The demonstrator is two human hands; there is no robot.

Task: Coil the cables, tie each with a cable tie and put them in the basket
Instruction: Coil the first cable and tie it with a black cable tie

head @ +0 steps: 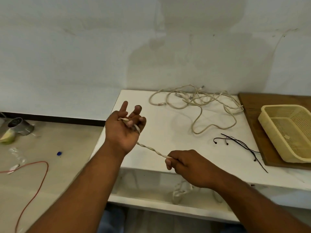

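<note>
A twisted cream cable (149, 148) stretches taut between my two hands above the white table's front left corner. My left hand (123, 130) is raised, palm towards me, thumb and curled fingers pinching the cable's end while two fingers point up. My right hand (186, 165) grips the cable lower and to the right, and the rest hangs below the table edge (180, 190). A tangle of cream network cables (198, 101) lies at the back of the table. Black cable ties (239, 145) lie right of centre. The cream plastic basket (269, 126) sits on a wooden board at the far right.
The white table (168, 132) stands against a pale wall. The wooden board (249, 105) covers its right end. On the floor to the left lie a red wire (42, 175), a metal can (18, 126), a small blue cap (59, 153) and plastic scraps.
</note>
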